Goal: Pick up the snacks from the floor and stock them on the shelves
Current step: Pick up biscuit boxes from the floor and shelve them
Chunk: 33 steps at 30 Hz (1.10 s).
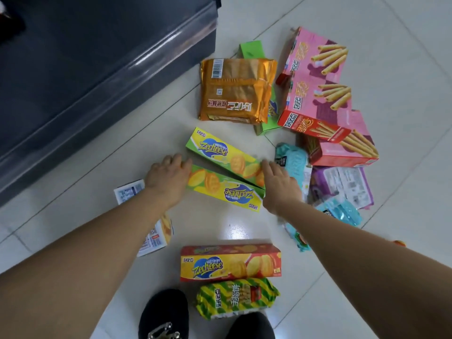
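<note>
Two green-and-yellow Zecheese boxes lie side by side on the tiled floor, the far box (225, 152) and the near box (227, 190). My left hand (168, 177) touches their left ends with relaxed fingers. At their right ends rests my right hand (278, 185), fingers stretched over the edge. Neither hand is curled round a box. A red Zecheese box (230, 263) and a green striped packet (237, 298) lie near my feet.
The dark shelf base (97, 77) runs along the upper left. An orange bag (237, 90), pink wafer boxes (318, 77), teal packets (293, 162), a purple packet (342, 184) and a white packet (156, 233) crowd the floor. My black shoes (166, 314) are at the bottom.
</note>
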Motion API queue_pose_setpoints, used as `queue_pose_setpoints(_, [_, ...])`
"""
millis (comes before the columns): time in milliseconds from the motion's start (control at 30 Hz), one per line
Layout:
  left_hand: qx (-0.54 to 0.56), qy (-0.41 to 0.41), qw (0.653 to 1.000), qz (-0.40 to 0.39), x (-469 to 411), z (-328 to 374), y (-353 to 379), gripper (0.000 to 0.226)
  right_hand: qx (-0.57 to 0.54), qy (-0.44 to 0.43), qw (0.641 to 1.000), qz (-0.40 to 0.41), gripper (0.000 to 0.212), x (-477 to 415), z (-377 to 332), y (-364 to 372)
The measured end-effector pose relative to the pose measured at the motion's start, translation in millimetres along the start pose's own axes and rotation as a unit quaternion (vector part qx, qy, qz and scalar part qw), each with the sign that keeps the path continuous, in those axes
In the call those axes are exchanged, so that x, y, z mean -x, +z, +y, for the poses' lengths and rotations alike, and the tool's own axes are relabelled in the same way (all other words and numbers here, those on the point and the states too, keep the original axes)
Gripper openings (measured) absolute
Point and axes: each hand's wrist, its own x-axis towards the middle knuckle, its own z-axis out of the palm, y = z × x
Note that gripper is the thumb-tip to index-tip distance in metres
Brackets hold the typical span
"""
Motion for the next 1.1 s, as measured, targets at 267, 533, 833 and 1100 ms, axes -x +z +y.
queue_pose_setpoints(267, [0.138,0.044,0.988,0.043,23,-15,-10,0.043,0.008,-0.024,0.999,0.025,0.065,10,12,-19])
queue_pose_setpoints(533, [0.297,0.014,0.953,0.052,120,-30,-100,0.043,-0.266,0.031,0.963,0.023,0.063,97,22,-119])
queue_pose_setpoints(833, [0.504,-0.079,0.860,0.007,252,-78,-237,0.056,-0.556,0.090,0.826,0.033,0.056,200,10,-284])
queue_pose_setpoints(1100, [0.723,-0.140,0.677,-0.018,389,-111,-357,0.061,-0.720,0.053,0.691,0.000,0.006,306,-13,-434])
